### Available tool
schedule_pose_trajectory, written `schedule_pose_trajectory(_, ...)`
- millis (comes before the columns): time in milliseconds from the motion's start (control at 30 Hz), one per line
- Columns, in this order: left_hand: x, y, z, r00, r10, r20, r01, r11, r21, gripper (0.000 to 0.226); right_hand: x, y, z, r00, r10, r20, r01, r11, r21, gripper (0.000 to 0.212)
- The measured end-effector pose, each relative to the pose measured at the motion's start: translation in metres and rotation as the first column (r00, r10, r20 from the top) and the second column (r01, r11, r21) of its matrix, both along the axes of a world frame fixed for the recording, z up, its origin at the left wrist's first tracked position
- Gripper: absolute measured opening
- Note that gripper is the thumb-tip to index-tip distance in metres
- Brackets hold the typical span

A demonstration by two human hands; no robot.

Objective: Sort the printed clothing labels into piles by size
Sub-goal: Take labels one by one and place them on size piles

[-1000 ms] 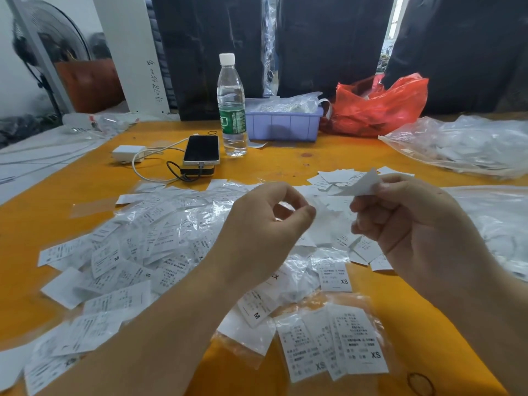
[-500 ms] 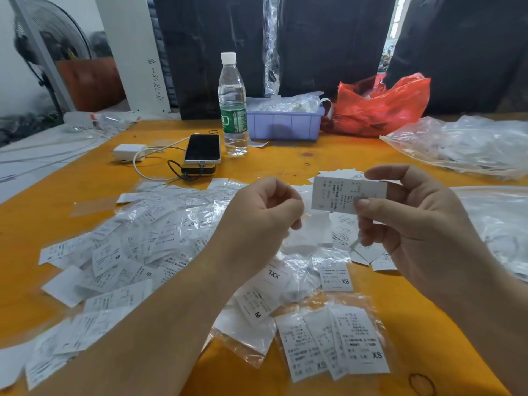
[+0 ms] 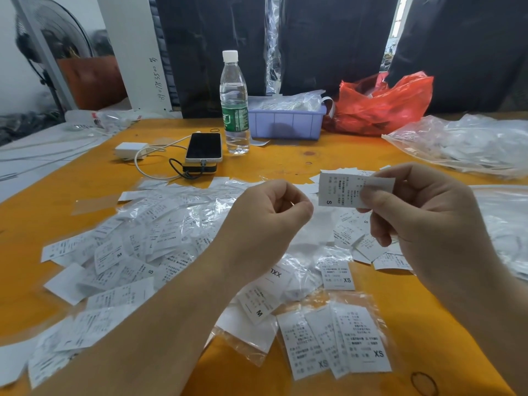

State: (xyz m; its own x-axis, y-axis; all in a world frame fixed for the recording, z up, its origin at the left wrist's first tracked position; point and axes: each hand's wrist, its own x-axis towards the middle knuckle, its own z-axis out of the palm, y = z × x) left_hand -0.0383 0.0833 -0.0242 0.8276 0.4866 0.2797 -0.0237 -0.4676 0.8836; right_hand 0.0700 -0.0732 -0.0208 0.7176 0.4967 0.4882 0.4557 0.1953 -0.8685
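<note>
**A:** Where is the label being sorted, and which way does it point?

**B:** The right hand (image 3: pixel 423 224) pinches a white rectangular label (image 3: pixel 347 190) between thumb and forefinger, held up above the orange table (image 3: pixel 300 158). Its long axis runs side to side, tilted slightly down at the right. The printed lines run sideways, and a bold "S" sits at its lower left corner.

**A:** And the left hand?

**B:** The left hand (image 3: pixel 265 221) hovers just left of the label, fingers curled, thumb and forefinger tip meeting. It appears to hold nothing.

**A:** What lies below?

**B:** A loose heap of labels (image 3: pixel 137 252), thin flat paper slips mixed with crinkly clear plastic sleeves, spreads across the table at left. Near the front edge, a clear bag of XS labels (image 3: pixel 337 344) lies flat, its slips pointing away from the viewer. A smaller pile of labels (image 3: pixel 363 241) lies under the right hand.

**A:** Anything behind?

**B:** A clear water bottle (image 3: pixel 233 104) stands upright, beside a dark glossy phone (image 3: pixel 204 147) and a lilac plastic tray (image 3: pixel 285 124).
</note>
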Motion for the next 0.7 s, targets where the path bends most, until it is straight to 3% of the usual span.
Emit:
schedule_pose_trajectory(167,-0.0009,-0.0009,0.0009,1.000,-0.001,0.009,0.001,1.000,-0.008,0.013,-0.0015,-0.0006,0.0003,0.992,-0.018,0.123,0.023,0.999,-0.034,0.018)
schedule_pose_trajectory(467,-0.0006,0.0009,-0.0001,0.999,-0.038,-0.012,0.037,0.997,-0.072,0.016,-0.0044,0.0014,0.0012,0.994,0.047,0.094,-0.037,0.993,-0.111,0.016)
schedule_pose_trajectory(700,-0.0013,0.0004,0.0008,0.996,-0.057,0.063,0.062,0.996,-0.071,0.008,0.0035,-0.0013,0.0016,0.989,-0.096,0.117,0.097,0.995,-0.005,0.015)
